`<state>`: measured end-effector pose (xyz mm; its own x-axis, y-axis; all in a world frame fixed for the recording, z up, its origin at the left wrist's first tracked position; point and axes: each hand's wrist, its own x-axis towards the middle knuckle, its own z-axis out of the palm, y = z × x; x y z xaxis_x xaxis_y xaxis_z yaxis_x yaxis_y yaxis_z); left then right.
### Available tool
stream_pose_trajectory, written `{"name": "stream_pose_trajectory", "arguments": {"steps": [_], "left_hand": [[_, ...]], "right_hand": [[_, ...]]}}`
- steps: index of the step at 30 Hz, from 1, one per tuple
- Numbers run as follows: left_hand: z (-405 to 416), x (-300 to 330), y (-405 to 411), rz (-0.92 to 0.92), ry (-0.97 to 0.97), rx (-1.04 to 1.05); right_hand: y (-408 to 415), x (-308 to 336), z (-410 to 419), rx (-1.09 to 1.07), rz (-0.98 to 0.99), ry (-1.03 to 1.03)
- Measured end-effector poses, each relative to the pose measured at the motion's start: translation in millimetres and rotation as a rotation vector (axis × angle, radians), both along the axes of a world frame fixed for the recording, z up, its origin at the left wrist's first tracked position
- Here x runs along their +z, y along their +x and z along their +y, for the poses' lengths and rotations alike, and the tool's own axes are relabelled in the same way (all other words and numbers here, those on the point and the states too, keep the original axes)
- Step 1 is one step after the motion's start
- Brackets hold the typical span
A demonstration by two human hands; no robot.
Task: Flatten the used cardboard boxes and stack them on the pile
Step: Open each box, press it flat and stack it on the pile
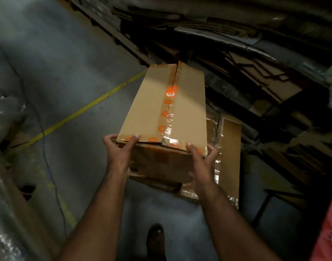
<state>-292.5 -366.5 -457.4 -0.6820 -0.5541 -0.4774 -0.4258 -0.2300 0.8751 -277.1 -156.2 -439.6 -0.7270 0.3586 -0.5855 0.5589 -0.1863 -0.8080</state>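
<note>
Presently the box (167, 117), still unflattened with orange-printed tape along its split top seam, was held above the floor with its long axis pointing away toward the pile (236, 59), the left hand (122, 149) and right hand (201, 159) gripping its near corners with curled fingers.

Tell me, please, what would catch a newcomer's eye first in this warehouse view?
Centre frame, both hands, left and right, grip the near end of a brown cardboard box sealed with orange-printed tape. Behind and to the right rises a dark heap of flattened cardboard sheets. A yellow painted floor line runs diagonally across the grey concrete on the left.
</note>
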Motion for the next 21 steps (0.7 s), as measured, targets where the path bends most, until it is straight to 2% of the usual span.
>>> {"name": "stream_pose_trajectory", "arguments": {"steps": [4,10,18,21], "left_hand": [[18.6,59.5,-4.6,0.067,-0.023,-0.015],[56.3,148.5,31.6,0.178,-0.020,-0.106],[173.5,228.4,88.4,0.461,0.056,-0.327],[229.6,244.1,113.3,0.505,0.138,-0.433]], "right_hand": [[-13.0,64.2,20.1,-0.001,0.055,0.095],[48.2,153.6,62.9,-0.059,0.165,0.117],[151.4,234.1,165.0,-0.340,0.329,0.199],[194.1,253.3,211.9,-0.453,0.363,0.241]]}}
